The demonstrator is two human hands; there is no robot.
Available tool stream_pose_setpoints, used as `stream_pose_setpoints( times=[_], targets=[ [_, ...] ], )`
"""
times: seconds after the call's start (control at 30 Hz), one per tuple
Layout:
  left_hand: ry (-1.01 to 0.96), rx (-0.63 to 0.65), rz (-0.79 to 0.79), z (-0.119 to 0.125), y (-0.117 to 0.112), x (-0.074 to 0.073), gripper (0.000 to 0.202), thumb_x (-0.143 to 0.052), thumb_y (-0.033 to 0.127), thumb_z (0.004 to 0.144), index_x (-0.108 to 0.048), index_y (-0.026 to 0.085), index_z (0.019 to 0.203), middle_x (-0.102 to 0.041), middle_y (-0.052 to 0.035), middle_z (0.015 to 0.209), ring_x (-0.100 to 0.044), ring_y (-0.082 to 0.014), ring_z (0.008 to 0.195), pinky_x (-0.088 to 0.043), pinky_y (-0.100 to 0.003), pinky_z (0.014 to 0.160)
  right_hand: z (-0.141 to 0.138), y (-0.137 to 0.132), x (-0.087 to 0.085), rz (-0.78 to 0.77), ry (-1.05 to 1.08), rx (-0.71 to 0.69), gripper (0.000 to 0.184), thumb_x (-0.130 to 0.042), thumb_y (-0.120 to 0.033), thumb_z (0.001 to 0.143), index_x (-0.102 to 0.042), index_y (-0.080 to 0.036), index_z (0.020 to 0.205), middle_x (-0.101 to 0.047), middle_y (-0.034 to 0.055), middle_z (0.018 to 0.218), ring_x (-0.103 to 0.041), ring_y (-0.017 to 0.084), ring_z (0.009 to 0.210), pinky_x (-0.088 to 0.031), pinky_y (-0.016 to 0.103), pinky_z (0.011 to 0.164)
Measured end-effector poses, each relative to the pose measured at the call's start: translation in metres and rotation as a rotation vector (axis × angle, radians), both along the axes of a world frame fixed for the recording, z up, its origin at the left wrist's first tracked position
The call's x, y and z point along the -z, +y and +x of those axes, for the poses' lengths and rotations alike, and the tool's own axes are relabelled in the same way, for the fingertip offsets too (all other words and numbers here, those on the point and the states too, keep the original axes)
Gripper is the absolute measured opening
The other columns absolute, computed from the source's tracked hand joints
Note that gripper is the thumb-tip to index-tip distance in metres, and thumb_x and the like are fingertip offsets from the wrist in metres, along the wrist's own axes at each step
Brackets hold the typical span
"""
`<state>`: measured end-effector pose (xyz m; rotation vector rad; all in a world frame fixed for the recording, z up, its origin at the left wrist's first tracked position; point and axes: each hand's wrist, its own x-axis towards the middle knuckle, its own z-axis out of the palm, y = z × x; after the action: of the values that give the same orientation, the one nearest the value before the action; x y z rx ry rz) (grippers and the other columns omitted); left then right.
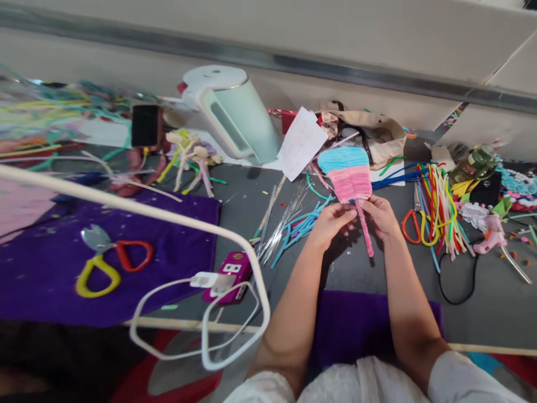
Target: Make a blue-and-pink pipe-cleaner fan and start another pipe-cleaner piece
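Note:
A fan-shaped pipe cleaner craft (347,173), light blue at the top and pink below, is held up in front of me over the grey table. Its fuzzy pink stem (364,232) points down toward me. My left hand (334,223) grips the lower left edge, thumb near the top of the stem. On the other side, my right hand (378,214) pinches the lower right edge by the stem. Some fingertips are hidden behind the craft. Left of my left hand lie blue and purple pipe cleaner pieces (300,228) and thin silvery wires (285,221).
Red-and-yellow scissors (99,257) lie on a purple cloth (184,224). A white cable (251,246) crosses near a magenta power strip (235,274). Behind stands a pale green kettle (239,117). At right are coloured pipe cleaners (444,207), more scissors (411,225) and a pink glue gun (493,235).

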<state>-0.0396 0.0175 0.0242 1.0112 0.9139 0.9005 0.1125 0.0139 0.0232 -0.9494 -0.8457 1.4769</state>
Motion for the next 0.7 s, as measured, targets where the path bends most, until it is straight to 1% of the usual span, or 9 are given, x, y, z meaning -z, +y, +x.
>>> stream_pose_setpoints(
  times=[0.07, 0.17, 0.23, 0.27, 0.37, 0.43, 0.53, 0.63, 0.7],
  targets=[
    [0.041, 0.004, 0.036, 0.0, 0.0, -0.001, 0.035, -0.08, 0.043, 0.067, -0.07, 0.014, 0.085, -0.061, 0.0008, 0.065, -0.051, -0.0076, 0.047, -0.036, -0.019, 0.04, 0.0, 0.002, 0.001, 0.042, -0.049, 0.047, 0.028, -0.08, -0.04, 0.067, -0.07, -0.017, 0.081, -0.065, -0.0017, 0.065, -0.049, 0.008, 0.053, -0.039, 0.023, 0.052],
    [0.056, -0.036, 0.088, 0.001, 0.0, -0.004, 0.029, -0.077, 0.041, 0.069, -0.069, 0.015, 0.08, -0.056, 0.0027, 0.058, -0.041, -0.0047, 0.042, -0.025, -0.018, 0.039, -0.002, 0.005, 0.002, 0.097, -0.121, 0.126, 0.027, -0.078, -0.04, 0.068, -0.066, -0.018, 0.078, -0.059, -0.004, 0.061, -0.039, 0.007, 0.049, -0.031, 0.022, 0.047],
    [0.052, -0.079, 0.101, 0.002, -0.001, -0.007, 0.026, -0.076, 0.039, 0.069, -0.07, 0.015, 0.076, -0.054, 0.0029, 0.055, -0.037, -0.0042, 0.042, -0.02, -0.019, 0.04, -0.003, 0.005, 0.003, 0.132, -0.165, 0.168, 0.027, -0.076, -0.04, 0.069, -0.066, -0.018, 0.081, -0.057, -0.005, 0.06, -0.038, 0.007, 0.049, -0.031, 0.023, 0.048],
    [0.048, -0.099, 0.101, 0.003, -0.001, -0.008, 0.025, -0.076, 0.039, 0.069, -0.07, 0.016, 0.075, -0.053, 0.0028, 0.054, -0.037, -0.0044, 0.042, -0.019, -0.02, 0.04, -0.004, 0.006, 0.004, 0.151, -0.192, 0.184, 0.027, -0.075, -0.04, 0.07, -0.066, -0.018, 0.083, -0.057, -0.0048, 0.061, -0.04, 0.008, 0.05, -0.033, 0.023, 0.05],
    [0.029, -0.138, 0.086, 0.004, -0.002, -0.01, 0.022, -0.076, 0.037, 0.068, -0.07, 0.016, 0.072, -0.051, 0.0027, 0.05, -0.036, -0.0052, 0.041, -0.017, -0.021, 0.041, -0.007, 0.006, 0.007, 0.213, -0.316, 0.229, 0.028, -0.071, -0.041, 0.074, -0.067, -0.018, 0.088, -0.064, -0.0012, 0.072, -0.052, 0.012, 0.062, -0.042, 0.026, 0.061],
    [0.017, -0.149, 0.076, 0.005, -0.002, -0.009, 0.022, -0.075, 0.037, 0.068, -0.07, 0.016, 0.072, -0.05, 0.003, 0.049, -0.033, -0.0049, 0.04, -0.015, -0.021, 0.041, -0.008, 0.007, 0.01, 0.253, -0.42, 0.271, 0.027, -0.068, -0.041, 0.076, -0.067, -0.018, 0.09, -0.067, 0.0004, 0.077, -0.056, 0.014, 0.068, -0.045, 0.027, 0.067],
    [0.014, -0.163, 0.09, 0.008, -0.002, -0.006, 0.022, -0.073, 0.037, 0.07, -0.069, 0.016, 0.072, -0.051, 0.0031, 0.049, -0.032, -0.0049, 0.039, -0.016, -0.021, 0.041, -0.01, 0.007, 0.013, 0.296, -0.553, 0.331, 0.024, -0.065, -0.039, 0.079, -0.066, -0.019, 0.092, -0.066, -0.0001, 0.077, -0.056, 0.014, 0.068, -0.046, 0.026, 0.069],
    [0.056, -0.195, 0.17, 0.013, -0.004, -0.002, 0.022, -0.07, 0.038, 0.074, -0.066, 0.016, 0.071, -0.052, 0.0032, 0.051, -0.035, -0.0061, 0.04, -0.021, -0.021, 0.041, -0.014, 0.006, 0.015, 0.329, -0.645, 0.408, 0.02, -0.062, -0.038, 0.082, -0.065, -0.02, 0.09, -0.064, -0.0007, 0.077, -0.054, 0.013, 0.067, -0.045, 0.025, 0.068],
    [0.115, -0.219, 0.234, 0.016, -0.005, 0.0, 0.023, -0.066, 0.038, 0.078, -0.065, 0.017, 0.071, -0.053, 0.0033, 0.053, -0.038, -0.0073, 0.041, -0.025, -0.022, 0.042, -0.017, 0.005, 0.016, 0.344, -0.666, 0.467, 0.02, -0.062, -0.039, 0.083, -0.064, -0.021, 0.09, -0.062, -0.0009, 0.078, -0.053, 0.013, 0.068, -0.045, 0.025, 0.068]
  ],
)
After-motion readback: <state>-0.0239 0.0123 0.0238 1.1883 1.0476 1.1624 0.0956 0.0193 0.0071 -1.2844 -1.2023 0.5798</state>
